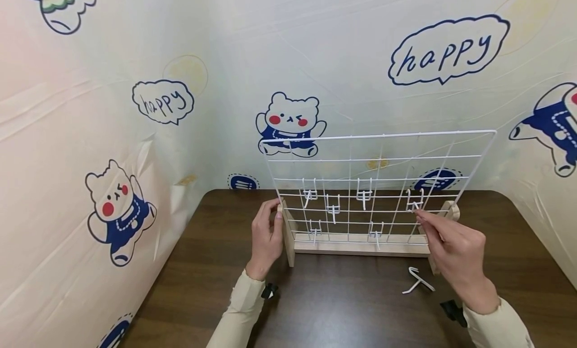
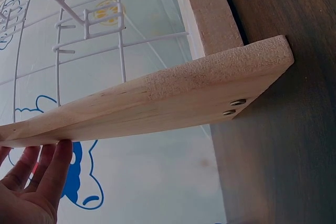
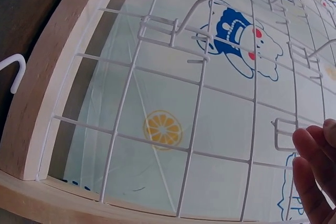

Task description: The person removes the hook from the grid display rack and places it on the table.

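A white wire grid panel stands in a light wooden frame. My right hand pinches a white wire hook at the right part of the grid; the fingers partly cover it. In the right wrist view, that hook's bracket shows beside my fingertips. Several other white hooks hang on the grid wires. My left hand touches the outer face of the left wooden upright, and in the left wrist view its fingers lie fairly straight against the wood.
One loose white hook lies on the dark wooden table, in front of the frame near my right wrist. Behind the table hangs a pale printed curtain, with another curtain side on the left.
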`<state>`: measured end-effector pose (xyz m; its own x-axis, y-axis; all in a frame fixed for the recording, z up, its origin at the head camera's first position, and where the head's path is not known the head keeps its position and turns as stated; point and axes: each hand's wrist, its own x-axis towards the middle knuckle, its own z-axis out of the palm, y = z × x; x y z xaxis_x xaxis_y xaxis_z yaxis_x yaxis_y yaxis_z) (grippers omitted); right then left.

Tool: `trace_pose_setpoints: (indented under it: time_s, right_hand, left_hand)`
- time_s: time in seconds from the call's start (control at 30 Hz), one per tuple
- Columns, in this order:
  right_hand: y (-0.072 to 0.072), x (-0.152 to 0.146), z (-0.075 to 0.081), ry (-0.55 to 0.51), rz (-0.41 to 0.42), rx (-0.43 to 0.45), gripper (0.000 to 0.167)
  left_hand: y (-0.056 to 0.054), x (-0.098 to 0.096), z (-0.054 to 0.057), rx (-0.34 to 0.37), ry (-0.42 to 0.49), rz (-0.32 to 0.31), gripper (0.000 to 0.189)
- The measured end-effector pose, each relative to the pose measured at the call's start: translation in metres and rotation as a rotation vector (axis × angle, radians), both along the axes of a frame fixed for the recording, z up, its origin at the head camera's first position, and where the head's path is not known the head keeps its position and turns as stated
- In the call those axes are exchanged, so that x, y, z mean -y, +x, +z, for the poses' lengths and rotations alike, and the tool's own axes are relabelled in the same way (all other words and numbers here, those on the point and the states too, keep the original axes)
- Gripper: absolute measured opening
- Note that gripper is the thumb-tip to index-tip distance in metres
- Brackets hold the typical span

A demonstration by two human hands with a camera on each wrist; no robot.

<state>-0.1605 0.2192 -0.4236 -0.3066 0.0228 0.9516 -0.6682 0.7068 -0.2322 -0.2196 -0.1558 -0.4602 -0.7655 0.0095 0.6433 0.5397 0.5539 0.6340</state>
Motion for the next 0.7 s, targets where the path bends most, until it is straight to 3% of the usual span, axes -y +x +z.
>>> trace_pose_setpoints:
  time_s: [0.7]
  right_hand:
    - [0.0086,0.008,0.0026,0.014,-0.052,-0.052,0.049]
  left_hand:
    - [0.0003,-0.0002,0.0007,-0.002,-0.004,0.003,0.028]
